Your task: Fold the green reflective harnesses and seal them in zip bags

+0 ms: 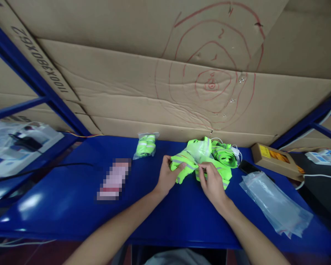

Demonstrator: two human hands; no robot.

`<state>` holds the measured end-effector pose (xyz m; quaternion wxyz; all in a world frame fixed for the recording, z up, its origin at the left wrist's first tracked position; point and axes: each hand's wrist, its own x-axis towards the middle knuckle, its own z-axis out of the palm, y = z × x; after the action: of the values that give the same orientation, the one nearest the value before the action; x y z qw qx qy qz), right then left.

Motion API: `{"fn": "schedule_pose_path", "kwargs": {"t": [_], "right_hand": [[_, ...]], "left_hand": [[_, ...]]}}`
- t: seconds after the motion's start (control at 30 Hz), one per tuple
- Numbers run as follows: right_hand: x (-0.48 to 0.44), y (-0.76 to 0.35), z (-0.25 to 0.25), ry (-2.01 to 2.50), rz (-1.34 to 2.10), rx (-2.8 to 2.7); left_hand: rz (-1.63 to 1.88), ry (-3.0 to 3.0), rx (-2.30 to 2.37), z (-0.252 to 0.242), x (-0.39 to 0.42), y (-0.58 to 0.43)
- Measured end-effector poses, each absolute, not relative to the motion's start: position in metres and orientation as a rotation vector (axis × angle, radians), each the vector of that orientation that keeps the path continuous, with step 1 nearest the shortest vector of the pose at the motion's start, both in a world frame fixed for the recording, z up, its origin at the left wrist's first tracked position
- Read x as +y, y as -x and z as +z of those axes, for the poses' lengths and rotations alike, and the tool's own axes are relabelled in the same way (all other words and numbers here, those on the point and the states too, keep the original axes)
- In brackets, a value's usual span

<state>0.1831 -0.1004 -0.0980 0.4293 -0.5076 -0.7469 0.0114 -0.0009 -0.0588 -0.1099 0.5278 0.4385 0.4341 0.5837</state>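
Lime-green reflective fabric between both hands, above blue table

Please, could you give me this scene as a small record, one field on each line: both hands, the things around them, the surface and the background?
Left hand: grips yellow-green fabric with grey stripes
Right hand: fingertips pinched at the same fabric's right edge
To the left: clear plastic packet of folded yellow-green fabric; flat pink rectangular item, pixelated
To the right: clear flat plastic bags, overlapping; brown cardboard box with yellow label
Surface: glossy blue table
Background: brown cardboard wall with red hand-drawn rings
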Motion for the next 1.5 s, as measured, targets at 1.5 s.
{"fn": "schedule_pose_path", "kwargs": {"t": [1.5], "right_hand": [[-0.112,-0.134,-0.115,1.162,1.004,-1.396]], "left_hand": [[1.369,-1.073,0.987,-0.12,-0.082,-0.015]]}}
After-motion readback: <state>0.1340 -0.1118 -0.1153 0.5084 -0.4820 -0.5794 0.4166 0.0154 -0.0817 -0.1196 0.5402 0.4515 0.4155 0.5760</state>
